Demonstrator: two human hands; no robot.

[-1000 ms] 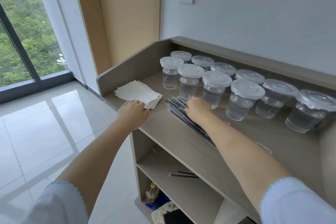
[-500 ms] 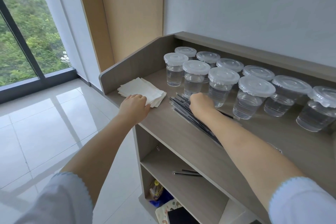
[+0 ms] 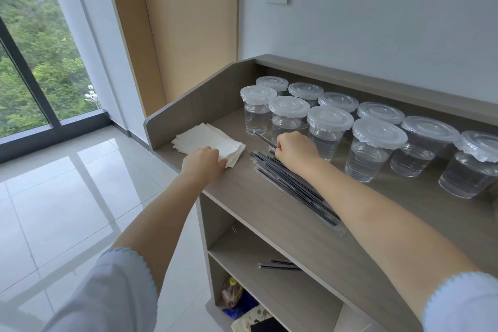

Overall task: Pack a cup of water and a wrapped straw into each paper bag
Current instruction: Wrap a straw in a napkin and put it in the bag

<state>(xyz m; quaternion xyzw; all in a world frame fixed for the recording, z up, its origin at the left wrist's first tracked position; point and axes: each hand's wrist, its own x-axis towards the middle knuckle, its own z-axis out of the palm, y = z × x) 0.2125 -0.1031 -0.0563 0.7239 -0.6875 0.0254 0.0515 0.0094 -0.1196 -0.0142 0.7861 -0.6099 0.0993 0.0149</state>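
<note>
None of the packing looks done yet, as far as this view shows: the paper bags (image 3: 208,140) lie flat in a white stack at the left end of the tabletop (image 3: 269,202), none opened and none filled. About ten lidded cups of water (image 3: 330,129) stand in two rows along the far side, all on the tabletop and none in a bag. The pile of wrapped straws (image 3: 293,186) lies between the bags and the cups, running from far left to near right.

The left hand (image 3: 202,166) rests on the near corner of the bag stack, fingers curled over the edge of the top bag, though I cannot tell whether it has separated one. The right hand (image 3: 295,148) is at the far end of the straw pile, its fingers clenched on a single straw (image 3: 265,139) whose tip angles up toward the nearest cups.

By my reading, this is the very start: a first bag and first straw are being picked, and every bag remains to be opened and loaded.
</note>
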